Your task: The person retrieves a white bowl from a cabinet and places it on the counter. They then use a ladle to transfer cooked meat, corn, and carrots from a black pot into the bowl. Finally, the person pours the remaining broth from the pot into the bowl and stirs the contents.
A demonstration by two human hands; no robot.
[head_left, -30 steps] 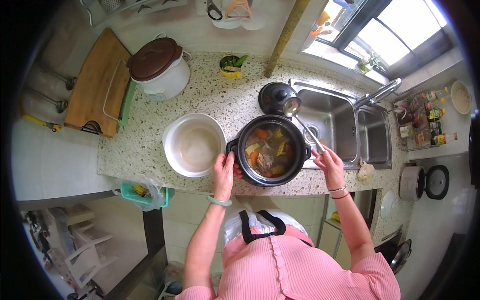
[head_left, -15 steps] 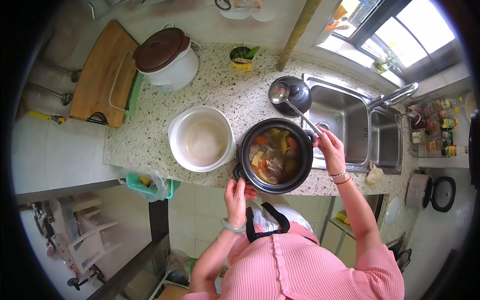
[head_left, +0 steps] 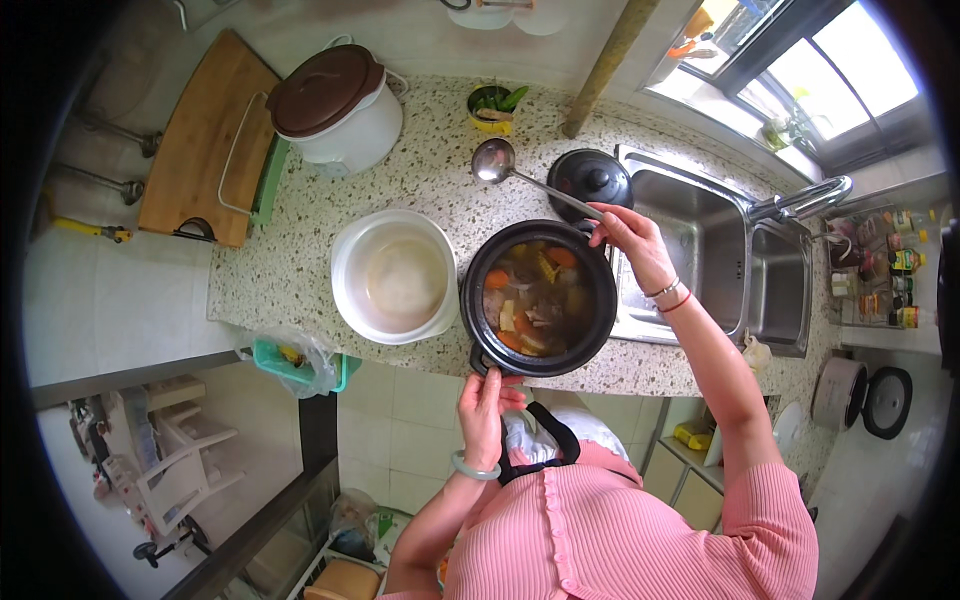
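Observation:
A black two-handled pot (head_left: 600, 335) of soup stands at the counter's front edge, with carrot, corn and meat pieces in the broth. My right hand (head_left: 632, 242) is closed round the handle of a metal ladle (head_left: 494, 161). Its fingers also reach the pot's far right handle. The ladle's bowl is out of the soup, above the counter behind the pot. My left hand (head_left: 484, 415) grips the pot's near left handle with its fingertips. Left of the pot sits a white inner pot (head_left: 345, 275), with a little cloudy residue at its bottom.
A black lid (head_left: 597, 180) lies behind the pot, beside the double steel sink (head_left: 690, 215). Farther back are a white cooker (head_left: 350, 130) with a brown lid, a wooden board (head_left: 200, 140) and a small yellow pot (head_left: 493, 123). A bagged green bin (head_left: 290, 365) hangs at the counter's front.
The pot has turned slightly counterclockwise and shifted left, nearer the white inner pot. My right hand has moved up and left, and the ladle's bowl has swung left away from the lid.

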